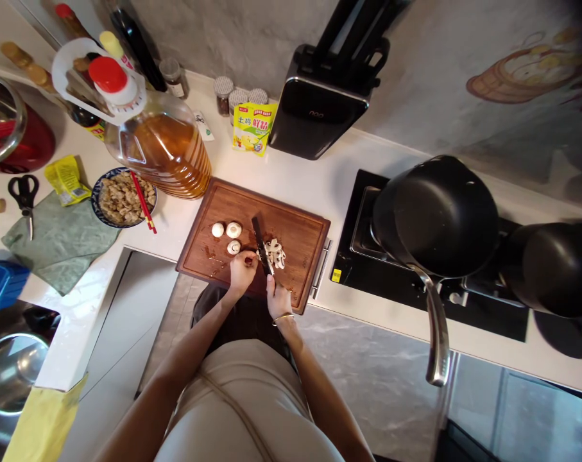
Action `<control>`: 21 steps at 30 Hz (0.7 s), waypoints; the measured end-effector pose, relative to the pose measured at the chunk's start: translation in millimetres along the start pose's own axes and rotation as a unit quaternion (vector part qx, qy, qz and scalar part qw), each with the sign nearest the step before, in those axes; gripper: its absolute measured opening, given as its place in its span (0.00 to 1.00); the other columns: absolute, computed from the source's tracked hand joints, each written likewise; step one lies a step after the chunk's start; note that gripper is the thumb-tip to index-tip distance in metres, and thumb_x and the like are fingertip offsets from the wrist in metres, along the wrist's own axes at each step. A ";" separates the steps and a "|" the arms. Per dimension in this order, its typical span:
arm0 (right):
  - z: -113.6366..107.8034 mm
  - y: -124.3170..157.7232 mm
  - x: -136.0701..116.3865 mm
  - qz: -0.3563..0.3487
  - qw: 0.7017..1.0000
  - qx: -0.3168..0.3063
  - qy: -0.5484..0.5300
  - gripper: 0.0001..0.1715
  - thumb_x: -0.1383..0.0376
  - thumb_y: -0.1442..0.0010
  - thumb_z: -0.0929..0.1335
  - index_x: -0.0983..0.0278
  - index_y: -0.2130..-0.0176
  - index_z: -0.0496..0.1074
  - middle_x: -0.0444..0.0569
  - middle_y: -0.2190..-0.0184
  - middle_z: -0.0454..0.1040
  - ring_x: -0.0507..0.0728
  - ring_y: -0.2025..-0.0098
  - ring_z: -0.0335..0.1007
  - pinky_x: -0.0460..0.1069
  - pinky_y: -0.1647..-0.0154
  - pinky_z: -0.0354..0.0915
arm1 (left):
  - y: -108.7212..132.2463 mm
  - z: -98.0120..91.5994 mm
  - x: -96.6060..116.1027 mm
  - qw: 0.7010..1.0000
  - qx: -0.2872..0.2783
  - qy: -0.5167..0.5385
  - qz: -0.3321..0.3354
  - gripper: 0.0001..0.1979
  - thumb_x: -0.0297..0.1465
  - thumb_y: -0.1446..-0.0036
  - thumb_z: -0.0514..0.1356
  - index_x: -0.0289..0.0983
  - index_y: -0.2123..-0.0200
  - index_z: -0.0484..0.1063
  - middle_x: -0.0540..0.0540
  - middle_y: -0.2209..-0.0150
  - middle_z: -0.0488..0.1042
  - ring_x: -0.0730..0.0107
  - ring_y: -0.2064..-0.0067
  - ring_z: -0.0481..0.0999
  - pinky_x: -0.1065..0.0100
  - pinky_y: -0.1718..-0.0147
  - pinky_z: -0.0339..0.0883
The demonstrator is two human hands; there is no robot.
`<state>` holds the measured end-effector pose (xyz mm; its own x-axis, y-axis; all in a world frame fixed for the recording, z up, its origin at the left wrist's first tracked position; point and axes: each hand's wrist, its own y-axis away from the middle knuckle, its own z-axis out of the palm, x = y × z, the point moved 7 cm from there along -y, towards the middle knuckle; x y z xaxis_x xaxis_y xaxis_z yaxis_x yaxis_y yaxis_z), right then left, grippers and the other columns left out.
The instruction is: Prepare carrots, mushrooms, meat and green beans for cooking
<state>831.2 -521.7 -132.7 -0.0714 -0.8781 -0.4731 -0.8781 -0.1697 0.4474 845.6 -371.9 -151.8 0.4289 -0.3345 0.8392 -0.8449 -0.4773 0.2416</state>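
Observation:
A brown wooden cutting board (295, 221) lies on the white counter. My right hand (277, 296) is closed around the handle of a dark knife (260, 242), whose blade points away from me over the board. My left hand (242, 268) is curled, fingertips pressed down on a mushroom right beside the blade. To the right of the blade lies a small pile of mushroom slices (276, 252). Three whole white mushrooms (227, 235) sit on the board to the left of my left hand.
A large oil jug (163, 147) and a bowl of chopped food (122, 197) with red chopsticks stand left of the board. A black knife block (319, 109) and yellow seasoning packet (253, 127) are behind. A black pot (439, 215) sits on the stove, right. Scissors (24, 192) lie far left.

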 end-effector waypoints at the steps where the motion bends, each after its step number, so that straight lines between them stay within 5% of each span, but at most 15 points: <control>1: -1.0 1.0 0.8 0.003 1.000 0.002 -0.008 0.34 0.56 0.33 0.48 0.67 0.51 0.73 0.62 0.62 0.77 0.61 0.60 0.74 0.52 0.59 0.65 | 0.1 0.1 0.0 1.000 0.000 -0.001 0.001 0.05 0.27 0.47 0.58 0.35 0.71 0.74 0.48 0.71 0.77 0.75 0.71 0.74 0.75 0.68 0.67; 21: -15.5 27.9 -1.2 0.016 0.999 0.003 0.035 0.25 0.58 0.32 0.53 0.66 0.63 0.73 0.57 0.67 0.77 0.58 0.64 0.74 0.48 0.65 0.63 | 1.4 -1.2 -1.6 1.000 0.006 -0.022 -0.002 0.06 0.25 0.50 0.57 0.36 0.71 0.74 0.47 0.72 0.77 0.73 0.71 0.74 0.73 0.66 0.67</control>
<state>814.1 -532.3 -107.9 -0.0660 -0.9120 -0.4048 -0.8787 -0.1392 0.4567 843.3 -371.1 -152.2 0.4454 -0.3686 0.8159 -0.8398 -0.4880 0.2380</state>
